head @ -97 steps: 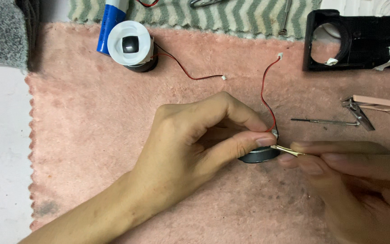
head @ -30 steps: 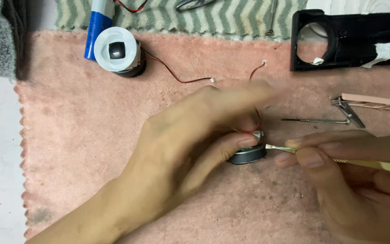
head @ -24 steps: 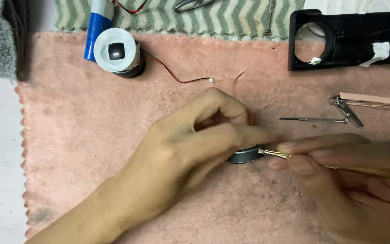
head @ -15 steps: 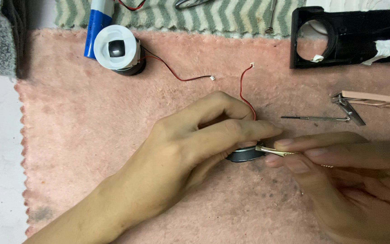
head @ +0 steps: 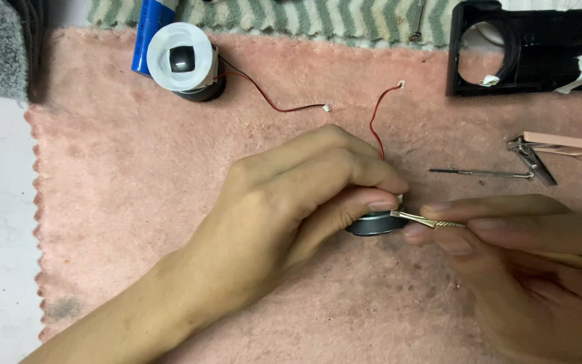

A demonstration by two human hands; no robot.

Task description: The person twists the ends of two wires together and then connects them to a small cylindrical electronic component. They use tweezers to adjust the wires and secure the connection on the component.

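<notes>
My left hand (head: 291,202) grips a small dark round speaker (head: 376,224) that lies on the pink towel (head: 122,202), with fingers curled over its top. A red wire (head: 376,114) rises from the speaker and ends in a small white plug. My right hand (head: 527,256) pinches slim gold tweezers (head: 426,220), whose tip touches the speaker's right edge beside my left fingertip.
A second round speaker with a white face (head: 182,59) and a red-black lead sits at top left beside a blue cylinder (head: 151,27). A black plastic housing with a round hole (head: 527,47) lies top right. A thin screwdriver (head: 479,174) and pink-handled clippers (head: 560,145) rest at right.
My left hand lifted and blurred a second ago, then settled back over the speaker. The red wire swung and stands upright again. The tweezers' tip stays at the speaker's edge.
</notes>
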